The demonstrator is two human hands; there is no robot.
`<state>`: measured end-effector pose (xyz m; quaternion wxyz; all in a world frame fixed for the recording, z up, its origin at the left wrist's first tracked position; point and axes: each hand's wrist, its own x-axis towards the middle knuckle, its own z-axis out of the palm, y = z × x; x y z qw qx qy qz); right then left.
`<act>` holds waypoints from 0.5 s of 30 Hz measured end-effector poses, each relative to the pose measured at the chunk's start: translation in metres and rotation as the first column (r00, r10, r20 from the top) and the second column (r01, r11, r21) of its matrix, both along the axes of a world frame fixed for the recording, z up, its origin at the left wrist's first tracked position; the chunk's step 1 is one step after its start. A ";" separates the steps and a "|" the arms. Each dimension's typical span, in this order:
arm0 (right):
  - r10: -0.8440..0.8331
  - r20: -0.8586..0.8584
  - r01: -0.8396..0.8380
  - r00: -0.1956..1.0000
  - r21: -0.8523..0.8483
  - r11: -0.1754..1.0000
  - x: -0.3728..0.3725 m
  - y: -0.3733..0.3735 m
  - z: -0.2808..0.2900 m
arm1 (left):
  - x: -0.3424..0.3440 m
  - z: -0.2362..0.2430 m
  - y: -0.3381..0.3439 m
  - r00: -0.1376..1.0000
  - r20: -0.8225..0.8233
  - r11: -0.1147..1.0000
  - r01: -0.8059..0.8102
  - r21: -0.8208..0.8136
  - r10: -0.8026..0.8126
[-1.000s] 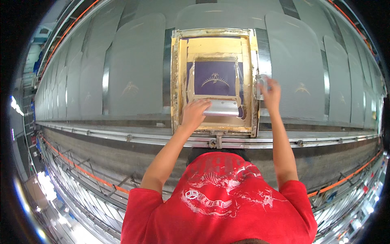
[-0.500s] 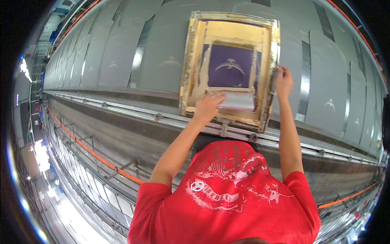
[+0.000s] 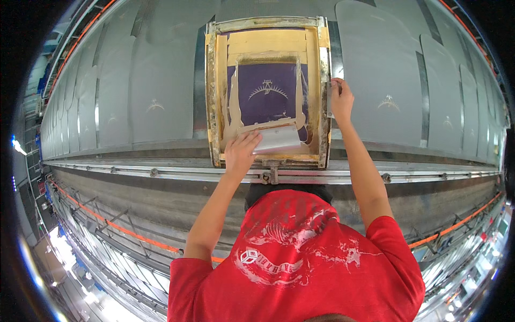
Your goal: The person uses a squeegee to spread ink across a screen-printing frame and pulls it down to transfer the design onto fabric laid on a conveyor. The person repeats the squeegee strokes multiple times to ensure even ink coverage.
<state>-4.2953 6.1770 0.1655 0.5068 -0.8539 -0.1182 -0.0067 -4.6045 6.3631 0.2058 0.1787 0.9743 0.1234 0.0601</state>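
Observation:
A screen printing frame (image 3: 213, 102) with worn, tape-covered borders lies over grey sheet material. Its purple mesh (image 3: 268, 110) carries a pale curved emblem, and smears of beige ink run along both sides and the near end. My left hand (image 3: 241, 153) is closed on the left end of a silver squeegee (image 3: 278, 139), which rests slightly tilted at the near end of the mesh. At the frame's right edge, my right hand (image 3: 341, 101) is closed with curled fingers on the outer side; the exact grip is partly hidden.
Grey panels (image 3: 382, 64) with pale emblems lie along the long table on both sides, with dark strips between them. A metal rail (image 3: 429, 175) with round stops runs along the near edge. Behind me are an orange rail (image 3: 129, 234) and racks.
The view has turned and shifted. Along the table the frame has moved right, uncovering a dark strip at its left. The left hand stays on the squeegee, the right at the frame's edge.

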 end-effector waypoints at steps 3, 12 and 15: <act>-0.009 0.001 0.009 1.000 -0.092 0.996 0.002 0.001 -0.004 | -0.023 -0.002 -0.008 0.999 -0.008 0.999 0.036 0.011 -0.036; 0.036 -0.211 -0.097 0.977 -0.283 0.954 0.012 -0.016 0.002 | 0.031 -0.022 0.018 0.995 0.026 0.991 0.094 0.101 -0.097; 0.302 0.335 -0.016 0.893 -0.647 0.762 0.019 -0.016 0.022 | 0.095 -0.011 0.059 0.999 -0.001 0.994 0.044 0.102 -0.044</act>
